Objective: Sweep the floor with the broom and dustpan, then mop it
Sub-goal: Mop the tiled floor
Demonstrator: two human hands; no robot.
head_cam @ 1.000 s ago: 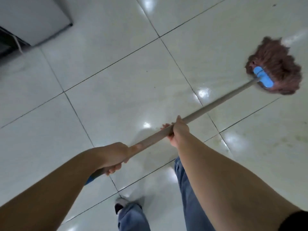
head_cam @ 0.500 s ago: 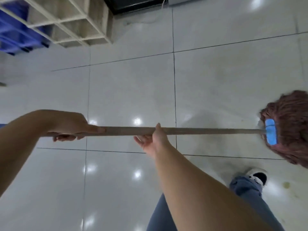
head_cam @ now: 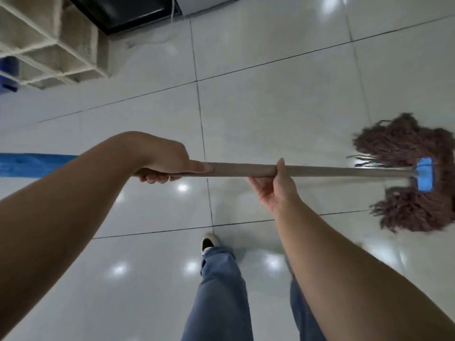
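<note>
A mop with a long wooden handle [head_cam: 332, 170] lies level across the view. Its brown string head [head_cam: 413, 148] with a blue clamp [head_cam: 424, 174] rests on the glossy white tiled floor [head_cam: 270, 107] at the right. My left hand [head_cam: 162, 158] grips the handle near its upper end, thumb stretched along the shaft. My right hand [head_cam: 273, 185] holds the handle from below near its middle, thumb over the top and fingers wrapped behind it.
A white cubby shelf [head_cam: 56, 43] stands at the top left, with a blue bin [head_cam: 7, 75] beside it. A black cabinet base [head_cam: 123, 13] and a white cord [head_cam: 173, 8] sit at the top. My legs in jeans [head_cam: 219, 291] and a shoe [head_cam: 209, 242] are below. A blue strip [head_cam: 32, 164] shows at the left.
The view has swung round from plain tiles to the shelf side. The mop head has moved from the upper right to the right, then a little inward. Both hands have kept hold of the handle.
</note>
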